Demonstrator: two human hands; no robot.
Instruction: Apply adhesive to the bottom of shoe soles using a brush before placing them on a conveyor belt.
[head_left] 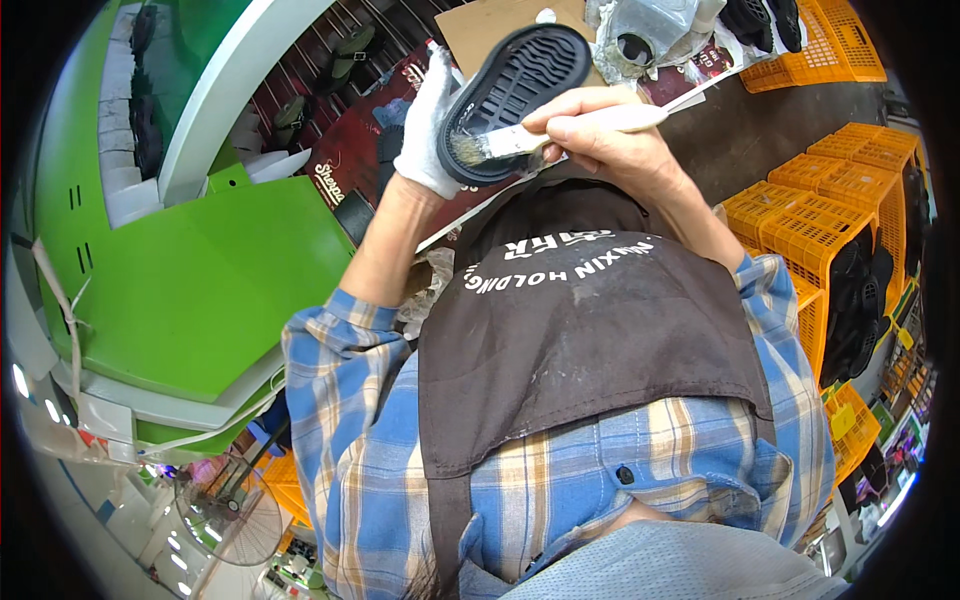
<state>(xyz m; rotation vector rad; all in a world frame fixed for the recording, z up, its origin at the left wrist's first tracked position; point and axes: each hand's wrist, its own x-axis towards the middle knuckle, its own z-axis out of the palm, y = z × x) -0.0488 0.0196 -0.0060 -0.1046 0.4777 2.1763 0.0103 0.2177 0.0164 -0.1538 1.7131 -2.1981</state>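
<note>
My left hand [428,140], in a white glove, grips a black shoe sole [520,85] by its near left edge. The sole is tilted, with its ribbed, raised-rim face toward me. In my bare right hand [610,135] is a flat paintbrush [645,118] with a white handle, pinched between thumb and fingers. Its pale bristles touch the inside of the sole at the end nearest me. Whether the bristles carry any liquid I cannot tell.
A plastic-covered container [640,45] stands beyond my right hand, beside a cardboard sheet [470,35]. Green machine panels [200,310] and a pale curved frame [215,100] fill the left. Stacked orange crates [785,215] line the right, with black shoes [855,300] beside them.
</note>
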